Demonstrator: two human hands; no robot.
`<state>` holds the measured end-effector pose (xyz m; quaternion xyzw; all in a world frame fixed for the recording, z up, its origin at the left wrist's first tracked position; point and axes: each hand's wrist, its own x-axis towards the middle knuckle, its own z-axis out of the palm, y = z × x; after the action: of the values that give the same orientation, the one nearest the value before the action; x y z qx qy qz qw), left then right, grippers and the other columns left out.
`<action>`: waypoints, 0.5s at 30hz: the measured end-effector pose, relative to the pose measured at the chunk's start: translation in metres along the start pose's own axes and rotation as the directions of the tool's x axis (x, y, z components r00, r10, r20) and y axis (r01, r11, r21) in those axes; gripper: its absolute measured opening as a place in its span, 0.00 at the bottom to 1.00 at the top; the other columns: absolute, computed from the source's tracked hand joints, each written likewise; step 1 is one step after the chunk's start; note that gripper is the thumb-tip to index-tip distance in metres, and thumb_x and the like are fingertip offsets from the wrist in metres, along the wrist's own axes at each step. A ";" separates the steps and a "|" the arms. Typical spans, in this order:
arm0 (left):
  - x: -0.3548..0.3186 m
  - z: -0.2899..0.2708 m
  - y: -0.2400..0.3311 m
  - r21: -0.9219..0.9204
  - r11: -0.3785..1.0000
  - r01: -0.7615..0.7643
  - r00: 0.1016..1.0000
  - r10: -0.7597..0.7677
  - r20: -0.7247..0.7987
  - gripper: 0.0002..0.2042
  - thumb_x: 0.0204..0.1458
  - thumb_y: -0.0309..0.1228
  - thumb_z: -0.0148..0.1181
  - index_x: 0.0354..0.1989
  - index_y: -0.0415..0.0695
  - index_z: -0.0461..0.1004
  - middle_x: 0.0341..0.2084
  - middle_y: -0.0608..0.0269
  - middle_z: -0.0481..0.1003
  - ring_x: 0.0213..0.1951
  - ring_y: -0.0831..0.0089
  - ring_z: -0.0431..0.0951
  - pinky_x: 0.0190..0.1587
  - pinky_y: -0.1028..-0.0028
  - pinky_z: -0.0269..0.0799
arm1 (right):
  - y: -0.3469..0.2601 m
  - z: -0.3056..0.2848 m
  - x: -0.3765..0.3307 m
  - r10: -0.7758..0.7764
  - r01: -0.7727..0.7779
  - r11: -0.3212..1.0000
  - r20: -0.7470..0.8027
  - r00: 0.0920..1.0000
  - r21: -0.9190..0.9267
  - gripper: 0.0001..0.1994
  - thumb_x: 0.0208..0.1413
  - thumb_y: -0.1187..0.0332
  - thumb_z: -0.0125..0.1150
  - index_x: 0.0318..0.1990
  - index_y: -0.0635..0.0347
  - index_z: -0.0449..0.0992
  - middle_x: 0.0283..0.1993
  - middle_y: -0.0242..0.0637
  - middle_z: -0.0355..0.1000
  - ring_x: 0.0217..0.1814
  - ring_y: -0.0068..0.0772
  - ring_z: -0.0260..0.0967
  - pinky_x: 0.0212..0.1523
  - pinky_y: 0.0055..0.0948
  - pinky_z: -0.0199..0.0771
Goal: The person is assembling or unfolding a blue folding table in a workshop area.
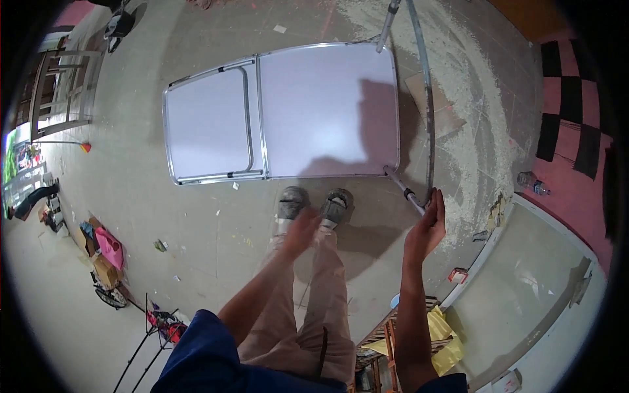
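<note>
The right hand (427, 226) is gripping the bent leg (429, 118) of the folding table (282, 114) (lying on the floor (164, 216)); the left hand (300, 229) is hanging released.

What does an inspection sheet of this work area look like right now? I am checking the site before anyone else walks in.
Surface: concrete floor, dusty, with pale sawdust spread at the right.
Job's things: white folding table lying flat on the floor; its metal leg frame swung out at the right side.
Clutter: plastic bottle, yellow bags, pink bag, scraps.
Hands: right hand on the leg frame's lower end, fingers curled against it; left hand blurred, free, above the shoes.
Cables: nothing seen.
Surroundings: wooden frame at left, white panel at right.
</note>
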<state>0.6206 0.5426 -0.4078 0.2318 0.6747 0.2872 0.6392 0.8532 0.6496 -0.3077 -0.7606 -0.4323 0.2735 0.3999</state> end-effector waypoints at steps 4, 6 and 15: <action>0.039 0.107 0.106 -0.127 0.908 -0.399 0.908 0.410 0.080 0.29 0.58 0.40 0.55 0.63 0.41 0.54 0.56 0.49 0.65 0.53 0.63 0.72 0.51 0.68 0.68 | -0.001 0.004 -0.016 -0.118 0.116 0.991 -0.016 0.993 -0.073 0.17 0.65 0.73 0.39 0.56 0.71 0.68 0.56 0.50 0.69 0.58 0.41 0.68 0.59 0.33 0.65; 0.063 0.142 0.162 -0.205 0.894 -0.400 0.897 0.427 0.114 0.34 0.57 0.41 0.56 0.65 0.37 0.47 0.57 0.38 0.62 0.54 0.49 0.70 0.53 0.60 0.68 | 0.002 0.002 -0.024 -0.120 0.120 0.987 0.003 0.993 -0.109 0.17 0.65 0.74 0.39 0.57 0.71 0.67 0.56 0.50 0.69 0.58 0.41 0.68 0.59 0.33 0.66; 0.078 0.192 0.189 0.370 0.835 -0.408 0.912 0.350 0.215 0.33 0.60 0.34 0.45 0.66 0.31 0.36 0.37 0.28 0.71 0.36 0.40 0.76 0.36 0.49 0.71 | 0.029 0.003 -0.030 -0.017 0.009 0.994 -0.075 0.997 -0.105 0.16 0.63 0.76 0.42 0.56 0.70 0.67 0.55 0.52 0.70 0.57 0.44 0.69 0.57 0.37 0.69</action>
<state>0.7953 0.7511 -0.3386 0.5082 0.6140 0.2445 0.5522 0.8490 0.6159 -0.3316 -0.7874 -0.4356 0.2189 0.3773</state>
